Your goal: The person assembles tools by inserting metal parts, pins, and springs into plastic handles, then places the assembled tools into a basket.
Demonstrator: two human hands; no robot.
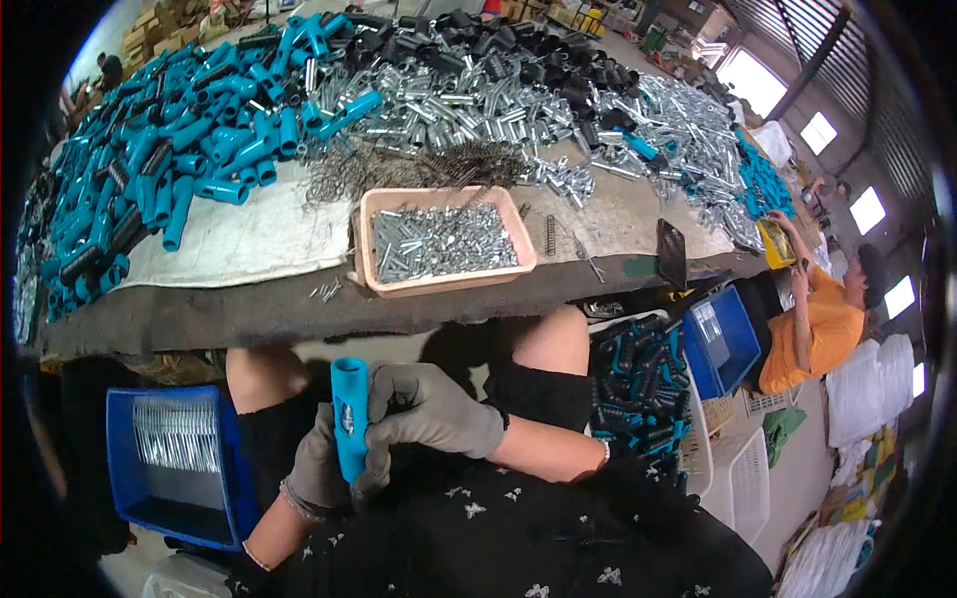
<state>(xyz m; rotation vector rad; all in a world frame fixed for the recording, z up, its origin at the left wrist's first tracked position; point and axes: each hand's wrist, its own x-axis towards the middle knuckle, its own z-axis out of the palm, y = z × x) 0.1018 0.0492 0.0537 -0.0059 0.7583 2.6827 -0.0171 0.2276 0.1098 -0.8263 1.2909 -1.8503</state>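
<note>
Wearing a black shirt (558, 533). Holding a teal tube (349, 399) short of the table (249, 317), curling the left hand (317, 463) around its lower part and pinching its side with the right hand (429, 409). Facing, on that tabletop, pale cloth (239, 249), piled teal pipes (239, 149), metal parts (469, 110) and a pink tray (449, 286) of pins (444, 242). Having a co-worker (822, 324), bright windows (867, 210) and a ribbed roof (812, 45) off right.

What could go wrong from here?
The teal tube, held clear of the bench by the left hand and right hand, might drop if either slips. The pink tray of small metal pins sits near the front edge; a knock could spill it. Loose pins there may roll off.
</note>
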